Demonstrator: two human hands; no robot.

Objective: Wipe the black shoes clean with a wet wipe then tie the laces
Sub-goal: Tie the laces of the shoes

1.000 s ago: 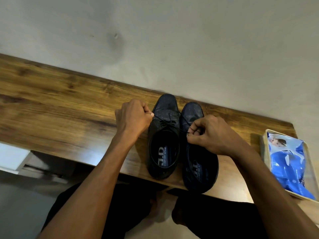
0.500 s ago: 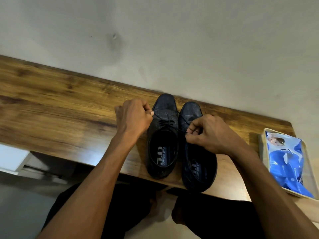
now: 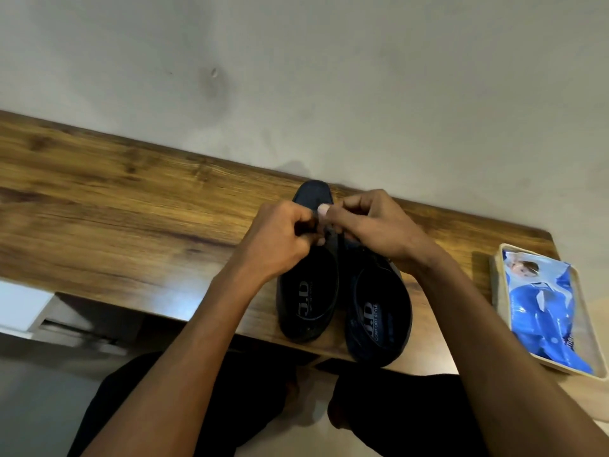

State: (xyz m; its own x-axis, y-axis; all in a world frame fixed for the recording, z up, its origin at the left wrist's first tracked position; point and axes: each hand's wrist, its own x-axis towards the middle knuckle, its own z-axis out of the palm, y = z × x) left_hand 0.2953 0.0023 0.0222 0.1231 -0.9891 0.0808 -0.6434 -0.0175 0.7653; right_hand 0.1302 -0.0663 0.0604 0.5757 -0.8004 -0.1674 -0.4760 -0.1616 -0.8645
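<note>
Two black lace-up shoes stand side by side on the wooden shelf (image 3: 131, 232), toes toward the wall. The left shoe (image 3: 308, 301) and the right shoe (image 3: 379, 321) show "J.D" insoles. My left hand (image 3: 280, 239) and my right hand (image 3: 375, 225) meet over the left shoe's vamp, fingers curled. Each pinches a black lace (image 3: 337, 245); one strand runs down between the shoes. The knot itself is hidden by my fingers.
A blue wet wipe pack (image 3: 543, 308) lies in a cream tray (image 3: 494, 285) at the shelf's right end. The wall rises just behind the shoes. My knees in dark trousers sit below the shelf's front edge. A white unit stands at lower left.
My hands were apart, pulling the lace ends sideways. They have come together over the left shoe's front, still gripping the laces.
</note>
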